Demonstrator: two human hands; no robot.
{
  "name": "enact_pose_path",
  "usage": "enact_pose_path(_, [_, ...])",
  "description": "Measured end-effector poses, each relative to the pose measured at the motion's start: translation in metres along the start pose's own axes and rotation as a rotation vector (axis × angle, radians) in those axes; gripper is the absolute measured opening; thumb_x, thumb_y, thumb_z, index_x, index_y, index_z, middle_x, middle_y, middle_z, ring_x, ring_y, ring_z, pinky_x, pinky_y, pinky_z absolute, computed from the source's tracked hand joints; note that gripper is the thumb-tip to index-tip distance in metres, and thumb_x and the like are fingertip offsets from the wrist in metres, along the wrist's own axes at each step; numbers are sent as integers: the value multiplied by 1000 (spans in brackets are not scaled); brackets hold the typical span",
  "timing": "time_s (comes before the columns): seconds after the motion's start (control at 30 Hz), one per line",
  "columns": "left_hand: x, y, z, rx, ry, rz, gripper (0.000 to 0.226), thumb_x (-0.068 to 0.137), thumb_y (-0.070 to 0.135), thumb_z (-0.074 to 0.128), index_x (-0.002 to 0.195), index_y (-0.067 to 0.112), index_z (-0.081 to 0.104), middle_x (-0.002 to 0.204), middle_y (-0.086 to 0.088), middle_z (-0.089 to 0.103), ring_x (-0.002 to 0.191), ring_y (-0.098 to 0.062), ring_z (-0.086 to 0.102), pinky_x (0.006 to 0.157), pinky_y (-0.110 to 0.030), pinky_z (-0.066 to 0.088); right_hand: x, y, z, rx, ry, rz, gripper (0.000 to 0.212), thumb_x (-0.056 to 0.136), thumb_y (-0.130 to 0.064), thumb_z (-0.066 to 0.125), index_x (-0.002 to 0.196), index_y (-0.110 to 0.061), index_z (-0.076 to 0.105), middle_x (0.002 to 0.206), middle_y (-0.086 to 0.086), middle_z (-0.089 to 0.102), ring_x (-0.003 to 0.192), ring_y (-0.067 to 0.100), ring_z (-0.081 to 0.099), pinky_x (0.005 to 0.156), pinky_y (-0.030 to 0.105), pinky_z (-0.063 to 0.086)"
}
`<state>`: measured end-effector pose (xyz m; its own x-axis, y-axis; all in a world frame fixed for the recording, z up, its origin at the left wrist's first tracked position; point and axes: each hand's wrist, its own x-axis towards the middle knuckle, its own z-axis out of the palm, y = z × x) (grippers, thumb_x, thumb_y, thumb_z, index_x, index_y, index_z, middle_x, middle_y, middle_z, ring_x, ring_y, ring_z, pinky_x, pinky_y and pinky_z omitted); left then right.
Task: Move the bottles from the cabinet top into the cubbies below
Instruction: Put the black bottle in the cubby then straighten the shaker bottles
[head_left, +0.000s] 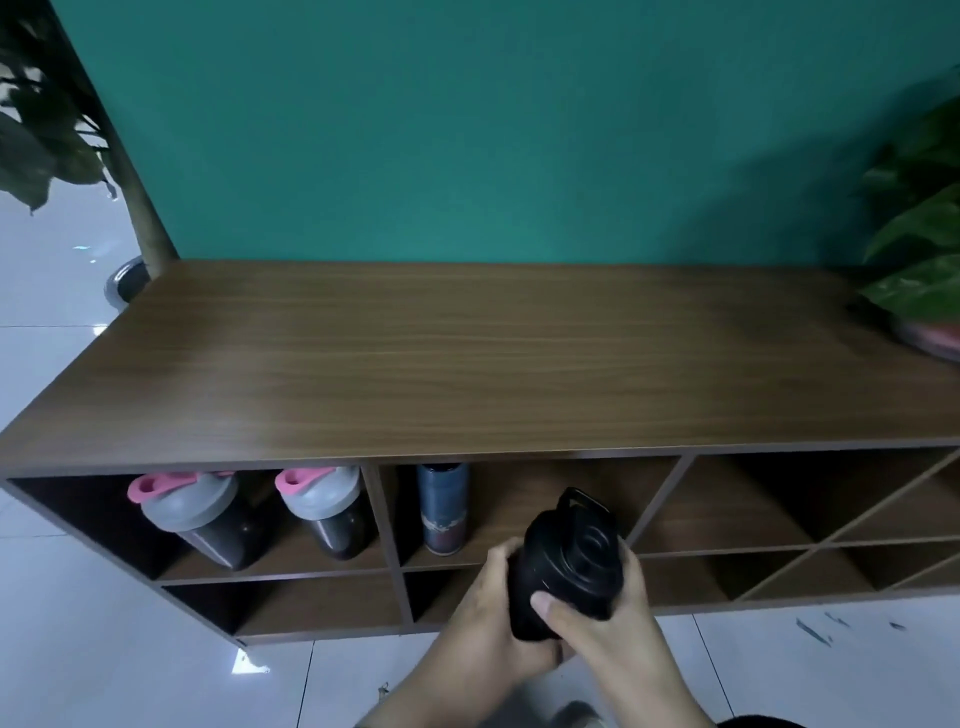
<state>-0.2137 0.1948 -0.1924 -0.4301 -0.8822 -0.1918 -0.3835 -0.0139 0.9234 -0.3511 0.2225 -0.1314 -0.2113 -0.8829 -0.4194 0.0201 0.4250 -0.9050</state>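
Both hands, left hand (491, 618) and right hand (597, 618), clamp the black bottle (563, 566) | before the blue bottle (442, 506)'s cubby (room beside it) | cabinet top (467, 353) bare.

Both hands (561, 618) gripping black bottle (563, 566) (lid up), before middle cubby (545, 499), cabinet top (467, 364) above

Teal wall (467, 130); white tiled floor (47, 291); potted plants (919, 234) flanking.

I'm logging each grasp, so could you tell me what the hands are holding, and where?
Both hands hold the black bottle: the left hand wraps its body, the right hand grips just below the lid.
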Motion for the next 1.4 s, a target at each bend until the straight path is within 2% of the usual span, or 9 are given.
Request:
enact_pose_path(0.03, [8, -2, -1, 5, -23, -28, 88, 65, 48, 80, 140, 51, 32, 131, 13, 62, 112, -5, 65, 96, -27, 55, 16, 19, -5, 21, 52, -38, 88, 68, -3, 85, 140, -23, 39, 125, -4, 59, 118, 15, 59, 84, 24, 51])
enact_pose_path(0.1, [26, -8, 2, 60, -13, -9, 96, 68, 45, 80, 152, 40, 33, 138, 11, 56, 124, -9, 59, 105, -39, 54, 35, 42, -9, -51, 124, -84, 94, 59, -5, 91, 135, -28, 41, 115, -7, 64, 104, 4, 62, 87, 26, 54])
enact_pose_path(0.17, [43, -11, 7, 123, 57, -20, 98, 74, 37, 81, 157, 31, 30, 145, 9, 48, 138, -8, 47, 116, -27, 40, 56, 47, -1, -80, 201, -104, 102, 53, -15, 94, 137, -32, 39, 120, -5, 65, 111, 8, 62, 100, 36, 51])
enact_pose_path(0.3, [69, -12, 16, 84, 211, -41, 95, 84, 25, 78, 162, 27, 23, 151, 9, 42, 142, -4, 41, 111, -17, 32, 89, 43, 7, -121, 274, -162, 105, 58, -20, 92, 143, -28, 30, 124, -4, 60, 118, 13, 58, 104, 32, 47])
enact_pose_path(0.6, [121, -33, 18, -50, 200, -69, 68, 95, 15, 63, 154, 34, 36, 148, 9, 57, 134, 1, 56, 116, -29, 46, 145, 48, 6, -74, 280, -177, 100, 59, -29, 89, 142, -34, 31, 129, -10, 60, 121, 5, 57, 106, 34, 47])
enact_pose_path(0.8, [133, -44, 23, -43, 154, -91, 73, 93, 20, 60, 156, 36, 28, 149, 6, 58, 134, -1, 57, 117, -31, 46, 161, 57, 4, -83, 272, -160, 97, 67, -18, 87, 144, -31, 29, 127, -8, 60, 116, 4, 58, 91, 14, 43])
enact_pose_path(1.07, [130, -51, 21, -20, 81, -129, 82, 97, 16, 60, 161, 36, 13, 146, 9, 60, 132, -2, 59, 113, -26, 45, 154, 63, 10, -76, 251, -115, 101, 70, -17, 85, 147, -35, 24, 132, -10, 54, 122, 7, 54, 100, 23, 43])
enact_pose_path(1.27, [127, -51, 22, 20, 86, -105, 79, 98, 21, 58, 162, 38, 13, 155, 10, 51, 141, -3, 50, 121, -32, 40, 157, 77, 16, -93, 276, -58, 107, 60, -35, 84, 148, -35, 23, 143, 0, 48, 130, 16, 52, 108, 40, 46])
enact_pose_path(1.4, [129, -62, 21, 40, 95, -198, 92, 92, 38, 61, 161, 41, 1, 159, 4, 48, 143, -13, 50, 121, -36, 40, 135, 72, 21, -19, 264, 80, 91, 79, -31, 75, 151, -25, 20, 144, 4, 49, 128, 22, 52, 106, 38, 45])
